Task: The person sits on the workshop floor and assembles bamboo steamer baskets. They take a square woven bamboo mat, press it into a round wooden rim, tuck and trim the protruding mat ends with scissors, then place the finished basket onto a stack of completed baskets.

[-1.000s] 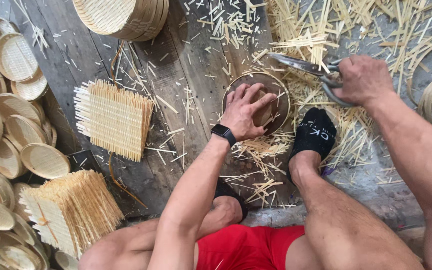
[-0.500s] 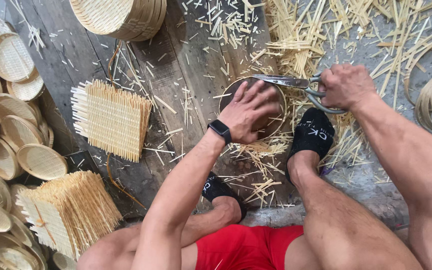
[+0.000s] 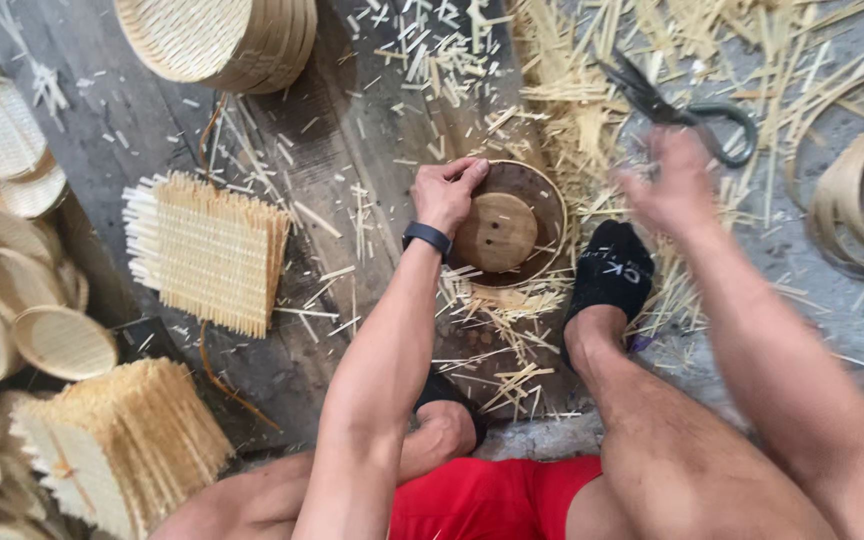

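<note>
Two hands now apart: scissors (image 3: pixel 687 105) dropped among offcuts, right hand (image 3: pixel 670 185) blurred, grip unreadable; left hand (image 3: pixel 445 192) pinching round basket (image 3: pixel 512 225) rim. Trimming seemingly finished.

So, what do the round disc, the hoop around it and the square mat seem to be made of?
The round disc looks like smooth, unpainted wood: plain brown face with two small holes. The hoop seems a thin bent bamboo strip, pale and matte. The square mat looks like woven bamboo slivers, straw-coloured, with loose ends sticking out at its edges.
</note>
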`<action>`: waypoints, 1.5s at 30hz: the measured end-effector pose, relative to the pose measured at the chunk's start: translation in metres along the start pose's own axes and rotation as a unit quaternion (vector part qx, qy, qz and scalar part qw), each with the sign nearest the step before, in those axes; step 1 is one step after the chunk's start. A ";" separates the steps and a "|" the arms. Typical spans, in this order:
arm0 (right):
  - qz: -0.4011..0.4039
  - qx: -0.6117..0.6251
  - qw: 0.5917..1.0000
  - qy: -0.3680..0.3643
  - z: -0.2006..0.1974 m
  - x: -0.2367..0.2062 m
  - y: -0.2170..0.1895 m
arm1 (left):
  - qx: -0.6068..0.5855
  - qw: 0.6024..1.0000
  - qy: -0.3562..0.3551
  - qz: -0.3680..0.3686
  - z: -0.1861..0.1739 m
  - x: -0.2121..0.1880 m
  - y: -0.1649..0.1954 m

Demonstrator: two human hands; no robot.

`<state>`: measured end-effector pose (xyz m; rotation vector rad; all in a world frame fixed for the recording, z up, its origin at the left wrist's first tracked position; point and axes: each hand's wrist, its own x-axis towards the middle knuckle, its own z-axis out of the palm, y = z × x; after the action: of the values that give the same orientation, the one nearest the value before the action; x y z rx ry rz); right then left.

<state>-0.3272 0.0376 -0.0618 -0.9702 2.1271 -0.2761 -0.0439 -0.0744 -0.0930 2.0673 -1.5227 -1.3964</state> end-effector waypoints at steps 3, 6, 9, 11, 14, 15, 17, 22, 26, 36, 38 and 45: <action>0.030 0.222 0.960 -0.167 0.021 -0.012 -0.025 | -0.020 0.999 0.010 0.046 0.010 0.005 0.007; 0.023 0.187 0.975 -0.118 0.041 -0.011 -0.032 | 0.011 0.998 0.034 0.042 0.017 0.003 0.009; -0.040 0.150 0.986 -0.055 0.051 -0.007 -0.032 | 0.027 0.998 0.046 0.021 0.021 0.002 0.009; -0.027 0.139 0.989 -0.035 0.051 -0.009 -0.034 | 0.020 0.998 0.052 0.031 0.023 0.003 0.011; -0.050 0.083 0.995 -0.013 0.044 -0.020 -0.036 | -0.025 0.995 0.055 0.075 0.017 0.003 0.009; -0.066 0.058 0.996 -0.006 0.040 -0.023 -0.036 | -0.053 0.993 0.045 0.091 0.012 0.002 0.006; -0.058 0.051 0.997 -0.014 0.036 -0.031 -0.032 | -0.047 0.992 0.077 0.084 -0.001 -0.006 -0.007; 0.011 0.166 0.976 -0.140 0.045 -0.026 -0.009 | -0.066 0.996 0.047 -0.049 -0.026 -0.046 -0.055; 0.069 0.255 0.948 -0.178 0.060 -0.013 0.002 | -0.215 0.972 -0.061 -0.073 -0.029 -0.040 -0.063; 0.059 0.516 0.834 -0.186 0.052 -0.041 -0.010 | -0.456 0.867 -0.095 -0.174 -0.032 -0.061 -0.058; 0.096 0.521 0.820 -0.216 0.054 -0.046 -0.013 | -0.551 0.794 -0.136 -0.219 -0.023 -0.081 -0.064; 0.107 0.377 0.910 -0.134 0.081 -0.050 -0.020 | -0.468 0.845 -0.057 -0.254 0.024 -0.107 -0.074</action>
<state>-0.2369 0.0686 -0.0801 -0.2926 1.6317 -0.7394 -0.0177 0.0552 -0.0941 1.7434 -0.1155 -1.9156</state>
